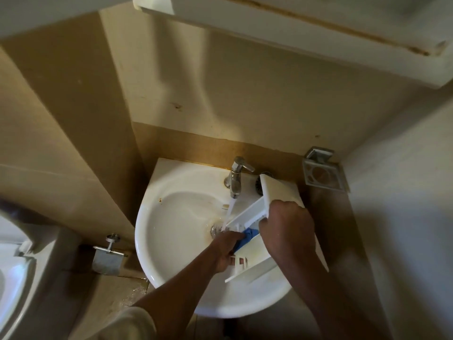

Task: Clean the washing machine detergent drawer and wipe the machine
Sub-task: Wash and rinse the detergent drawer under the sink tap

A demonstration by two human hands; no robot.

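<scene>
A white detergent drawer (279, 192) is held tilted over the white sink (171, 266), its front panel toward the wall. Water runs from the chrome tap (235, 177) onto its left end. My right hand (286, 229) grips the drawer from above, near the front panel. My left hand (226, 251) holds the drawer's near side, fingers curled round the edge by a blue insert (247, 238). The drawer's inside is partly hidden by both hands.
A metal soap holder (323, 175) is fixed to the wall right of the sink. A toilet (14, 278) stands at the left, with a metal paper holder (107, 258) beside it. A white cabinet (318, 33) hangs overhead. The drain (217, 229) lies under the drawer's end.
</scene>
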